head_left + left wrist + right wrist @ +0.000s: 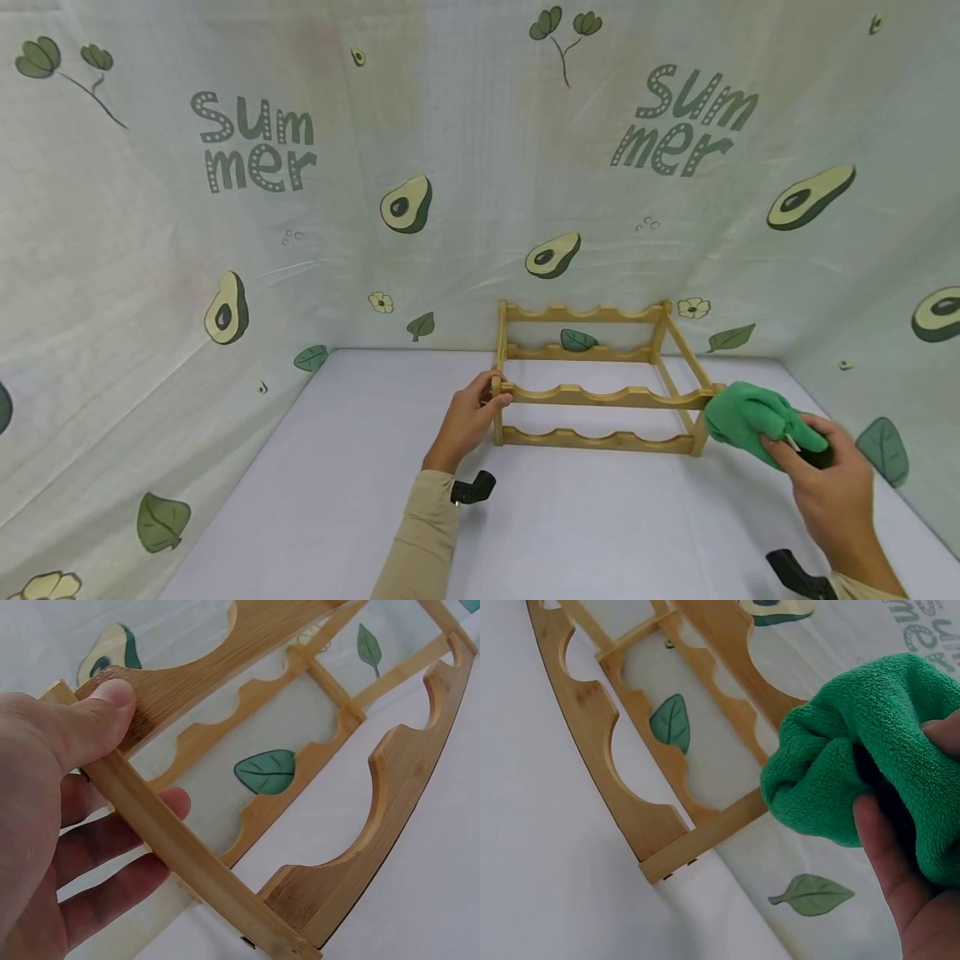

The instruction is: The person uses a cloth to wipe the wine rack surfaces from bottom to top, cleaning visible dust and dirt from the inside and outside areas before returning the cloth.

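Observation:
A wooden rack (pixel 600 396) with scalloped rails stands on the white table, toward its back right. My left hand (pixel 465 417) grips its front left upper corner; in the left wrist view the thumb lies over the scalloped rail (pixel 187 645) and the fingers curl behind the upright post (pixel 180 832). My right hand (pixel 836 475) holds a bunched green cloth (pixel 750 417) against the rack's front right upper corner. In the right wrist view the cloth (pixel 840 750) covers that corner, and a dark gap shows between its folds.
The white tabletop (pixel 585 517) spreads in front of the rack. Behind and at the sides hangs a pale sheet (pixel 480 125) printed with avocados, leaves and lettering; the rack's back stands close to it. A black wrist camera mount (pixel 474 487) sits on the left sleeve.

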